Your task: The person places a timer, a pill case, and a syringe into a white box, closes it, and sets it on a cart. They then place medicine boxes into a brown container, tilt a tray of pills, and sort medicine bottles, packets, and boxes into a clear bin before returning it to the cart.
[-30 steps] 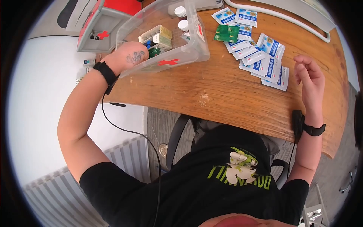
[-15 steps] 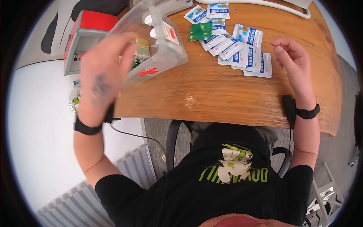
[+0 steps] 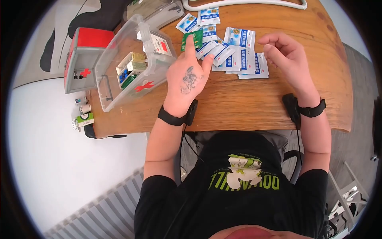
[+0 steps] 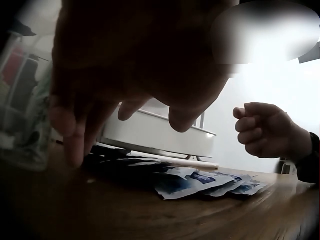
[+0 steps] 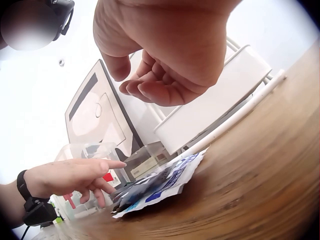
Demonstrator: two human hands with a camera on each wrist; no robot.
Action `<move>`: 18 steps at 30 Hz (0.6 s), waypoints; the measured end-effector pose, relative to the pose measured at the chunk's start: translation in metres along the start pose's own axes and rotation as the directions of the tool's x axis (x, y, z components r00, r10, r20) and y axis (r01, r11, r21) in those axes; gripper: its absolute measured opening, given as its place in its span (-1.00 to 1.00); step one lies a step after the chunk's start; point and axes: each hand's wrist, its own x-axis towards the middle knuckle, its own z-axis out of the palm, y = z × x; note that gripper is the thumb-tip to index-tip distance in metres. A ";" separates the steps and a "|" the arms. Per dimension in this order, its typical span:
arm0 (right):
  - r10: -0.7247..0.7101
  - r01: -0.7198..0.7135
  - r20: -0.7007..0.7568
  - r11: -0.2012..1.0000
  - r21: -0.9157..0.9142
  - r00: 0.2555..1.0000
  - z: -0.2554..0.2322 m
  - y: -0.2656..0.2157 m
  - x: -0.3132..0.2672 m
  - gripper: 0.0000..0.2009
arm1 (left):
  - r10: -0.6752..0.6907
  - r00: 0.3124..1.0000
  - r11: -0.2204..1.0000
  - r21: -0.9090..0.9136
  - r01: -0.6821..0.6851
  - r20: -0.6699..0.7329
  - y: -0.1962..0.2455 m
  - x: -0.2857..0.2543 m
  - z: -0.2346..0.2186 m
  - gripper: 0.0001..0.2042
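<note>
My left hand (image 3: 187,77) reaches over the near edge of the sachets, index finger stretched out and overlapping a green packet (image 3: 195,41) in the head view. Its fingers point down in the left wrist view, with nothing held between them. White-and-blue sachets (image 3: 246,59) lie overlapping in a loose group on the wooden table. Right of that group hovers my right hand (image 3: 289,61), loosely curled and holding nothing. To the left stands a clear plastic box (image 3: 159,73) with a red cross; an opened carton (image 3: 135,63) with blue-topped vials sits inside.
A red and grey first-aid case (image 3: 89,51) stands behind the clear box. Another clear container (image 3: 159,14) lies at the back, near a white metal frame (image 3: 246,5). Small medicine packs (image 3: 84,118) sit by the table's left edge.
My left hand has come out of the clear box and swung right to the green packet. My right hand keeps its loose curl beside the sachets. The head view has shifted.
</note>
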 end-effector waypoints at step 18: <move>-0.013 0.014 0.015 0.999 -0.043 1.000 0.004 0.001 -0.002 -0.83 | -0.382 0.888 0.241 -0.901 0.362 0.255 -0.006 0.025 0.025 -0.45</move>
